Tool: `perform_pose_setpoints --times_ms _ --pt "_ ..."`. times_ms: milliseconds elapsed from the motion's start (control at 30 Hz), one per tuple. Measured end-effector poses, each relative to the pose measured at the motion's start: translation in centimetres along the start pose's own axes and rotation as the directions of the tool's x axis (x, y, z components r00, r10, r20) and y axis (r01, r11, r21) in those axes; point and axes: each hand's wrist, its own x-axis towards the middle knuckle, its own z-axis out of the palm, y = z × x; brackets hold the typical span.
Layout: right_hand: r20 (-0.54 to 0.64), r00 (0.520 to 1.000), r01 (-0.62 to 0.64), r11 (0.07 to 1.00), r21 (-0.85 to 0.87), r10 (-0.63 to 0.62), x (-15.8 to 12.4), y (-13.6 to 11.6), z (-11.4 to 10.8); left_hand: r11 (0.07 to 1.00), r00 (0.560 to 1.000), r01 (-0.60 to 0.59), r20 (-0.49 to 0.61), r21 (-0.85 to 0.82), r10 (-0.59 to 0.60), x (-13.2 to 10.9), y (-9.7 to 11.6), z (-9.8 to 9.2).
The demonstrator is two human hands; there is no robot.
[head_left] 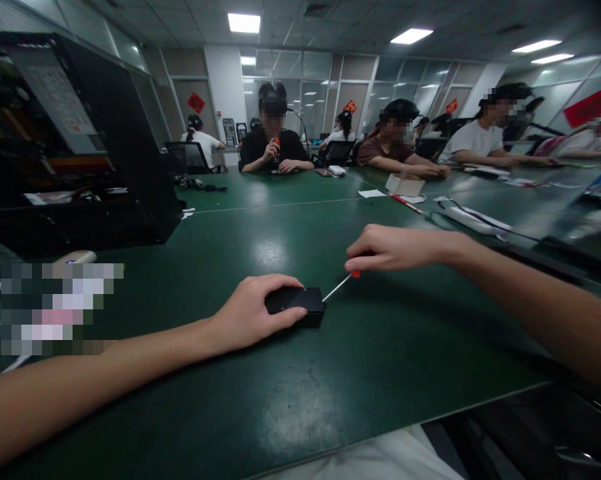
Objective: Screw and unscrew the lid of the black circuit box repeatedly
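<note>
Our left hand (247,310), half-curled, holds a black box (314,307) on the counter (280,373). Our closed right hand (387,247) grips a screwdriver (337,287), tip at the box.

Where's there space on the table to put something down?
Bare green table lies between the black box and the table's near edge, and beyond the left hand, right of the black cabinet. It's crowded where the screwdriver meets the box, and on the right around the long white object.

The person's left hand (254,310) and right hand (375,247) are bare, as are both slender forearms (150,363), and loosely creased, whitish clothing (380,459) shows below.
</note>
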Motion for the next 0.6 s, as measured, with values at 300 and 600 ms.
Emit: perform_pose_setpoints --times_ms 300,600 --pt "-0.248 0.952 0.198 0.979 0.055 -0.179 3.1 1.3 7.0 1.0 0.999 0.006 -0.048 -0.019 -0.007 -0.1 0.2 -0.2" --pt "-0.51 0.843 0.134 0.986 -0.102 -0.167 2.7 2.5 7.0 0.998 0.997 -0.051 -0.067 -0.033 0.049 -0.1 0.1 -0.2"
